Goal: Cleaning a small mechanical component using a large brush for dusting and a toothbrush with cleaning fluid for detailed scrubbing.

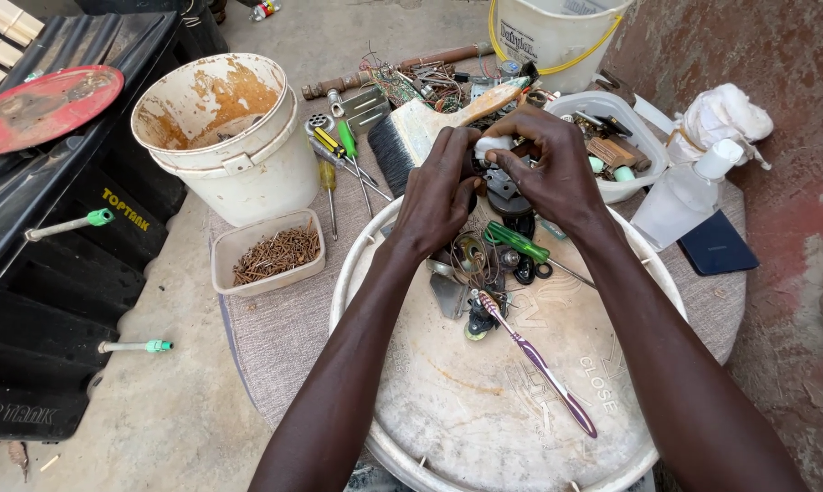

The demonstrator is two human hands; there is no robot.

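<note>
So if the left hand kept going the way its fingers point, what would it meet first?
Probably the wide paintbrush lying just beyond the left hand, whose fingertips pinch a small white piece with the right hand. Depth is unclear.

White bucket (238,159) stained orange inside, purple-and-white toothbrush (539,364), green-handled screwdriver (516,242), red disc (42,107).

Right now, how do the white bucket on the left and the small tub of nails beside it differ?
The white bucket is round, tall and rust-stained inside; the tub of nails is rectangular, shallow and beige. The bucket holds no loose items that show; the tub is filled with brown nails. Both sit open-topped, left of the hands.
</note>
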